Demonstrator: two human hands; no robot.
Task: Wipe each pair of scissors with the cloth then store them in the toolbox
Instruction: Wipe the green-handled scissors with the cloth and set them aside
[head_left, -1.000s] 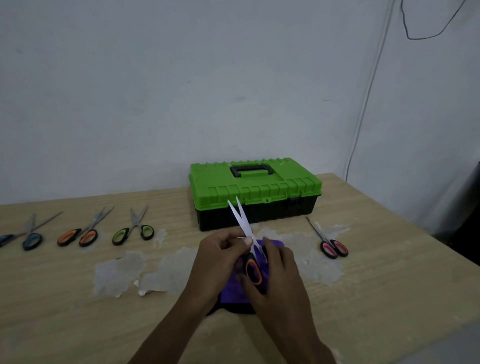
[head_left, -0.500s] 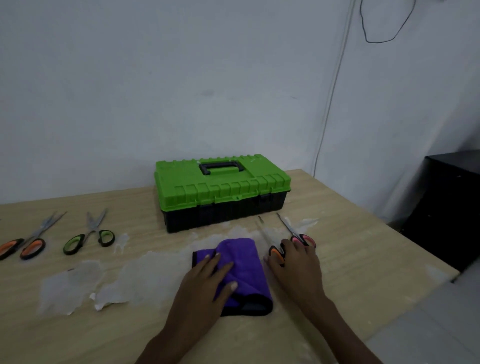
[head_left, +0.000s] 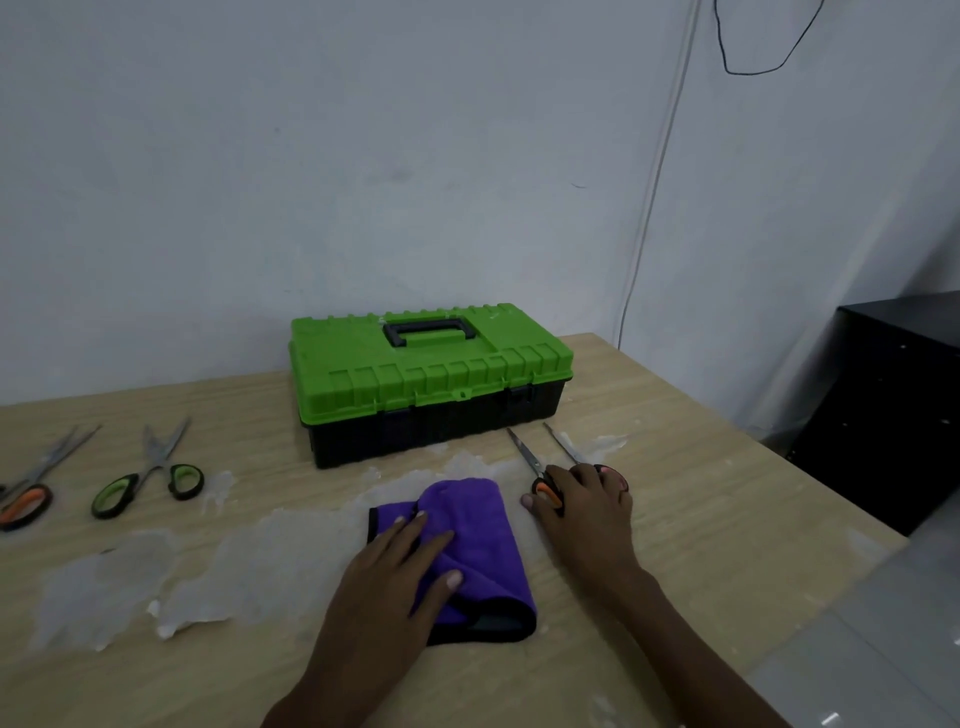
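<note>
A purple cloth (head_left: 483, 525) lies folded on the wooden table, and my left hand (head_left: 395, 577) rests flat on it with the fingers spread. To the right of the cloth, my right hand (head_left: 587, 509) covers the handles of two pairs lying side by side. It grips the orange-handled scissors (head_left: 524, 454), whose blades point toward the toolbox. The pink-handled scissors (head_left: 563, 447) lie just to their right. The green-lidded toolbox (head_left: 431, 374) stands closed behind the cloth.
Green-handled scissors (head_left: 150, 475) and another orange-handled pair (head_left: 31, 493) lie at the left of the table. Peeled, pale patches mark the tabletop (head_left: 727, 519). A black cabinet (head_left: 893, 405) stands beyond the table's right edge. A wall is close behind the toolbox.
The orange-handled scissors, held up over the cloth by both hands a second ago, now lie on the table beside the pink-handled pair. My left hand has settled flat on the cloth.
</note>
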